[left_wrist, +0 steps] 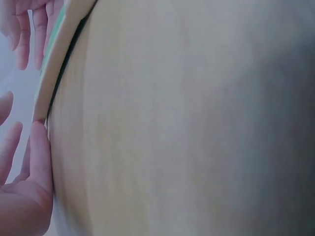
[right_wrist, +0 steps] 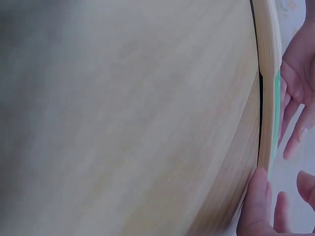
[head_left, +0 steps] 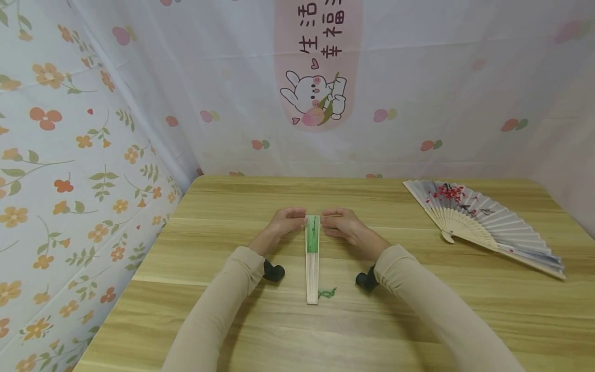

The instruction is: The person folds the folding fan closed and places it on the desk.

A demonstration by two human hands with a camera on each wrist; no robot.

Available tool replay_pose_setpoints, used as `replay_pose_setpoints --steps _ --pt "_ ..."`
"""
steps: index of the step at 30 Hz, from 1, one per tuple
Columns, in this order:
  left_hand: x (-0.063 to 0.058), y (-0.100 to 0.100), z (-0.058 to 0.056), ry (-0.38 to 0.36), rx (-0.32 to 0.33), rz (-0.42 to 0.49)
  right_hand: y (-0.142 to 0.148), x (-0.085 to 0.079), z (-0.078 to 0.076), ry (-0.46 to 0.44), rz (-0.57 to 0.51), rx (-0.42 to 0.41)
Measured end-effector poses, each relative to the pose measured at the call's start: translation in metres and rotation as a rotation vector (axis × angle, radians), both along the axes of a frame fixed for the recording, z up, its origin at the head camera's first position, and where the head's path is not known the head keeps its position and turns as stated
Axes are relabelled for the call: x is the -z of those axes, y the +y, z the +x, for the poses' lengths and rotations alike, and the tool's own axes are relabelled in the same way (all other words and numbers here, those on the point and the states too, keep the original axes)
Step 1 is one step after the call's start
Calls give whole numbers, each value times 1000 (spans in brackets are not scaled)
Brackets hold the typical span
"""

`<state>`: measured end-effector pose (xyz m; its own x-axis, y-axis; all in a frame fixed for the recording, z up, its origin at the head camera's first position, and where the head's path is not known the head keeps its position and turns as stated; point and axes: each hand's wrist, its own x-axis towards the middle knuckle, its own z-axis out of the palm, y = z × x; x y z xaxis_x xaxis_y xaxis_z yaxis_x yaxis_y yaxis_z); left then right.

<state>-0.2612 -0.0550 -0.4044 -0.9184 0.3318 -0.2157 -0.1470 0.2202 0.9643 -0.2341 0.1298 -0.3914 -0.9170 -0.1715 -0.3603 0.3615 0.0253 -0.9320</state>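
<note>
A folded hand fan [head_left: 313, 258] with green cloth and pale wooden ribs lies lengthwise on the table, its green end away from me. A green tassel [head_left: 327, 293] trails from its near end. My left hand [head_left: 284, 221] is at the left side of the green end, fingers extended. On the opposite side my right hand [head_left: 343, 225] mirrors it, fingers loosely extended. In the left wrist view, a left fingertip [left_wrist: 38, 129] meets the fan's end. The right wrist view shows a right fingertip [right_wrist: 260, 175] right at the fan's edge.
To the right, a spread white folding fan [head_left: 483, 217] with red blossoms lies on the wooden table [head_left: 372, 330]. Black wrist devices [head_left: 367, 279] sit beneath both sleeves. Patterned cloth [head_left: 223, 88] hangs behind the table, and a floral one [head_left: 93, 170] along the left.
</note>
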Motion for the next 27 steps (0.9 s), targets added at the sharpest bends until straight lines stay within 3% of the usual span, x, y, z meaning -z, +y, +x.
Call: replay_pose_setpoints --steps 8,14,20,27 --pt "-7 0 4 -7 21 -22 3 -4 6 40 22 3" --pt "-12 4 9 4 -5 4 14 -7 13 97 80 13" --pt "-12 12 11 72 -36 -3 28 -16 21 162 113 7" --pt "-20 22 21 136 -3 2 42 -25 31 196 81 17"
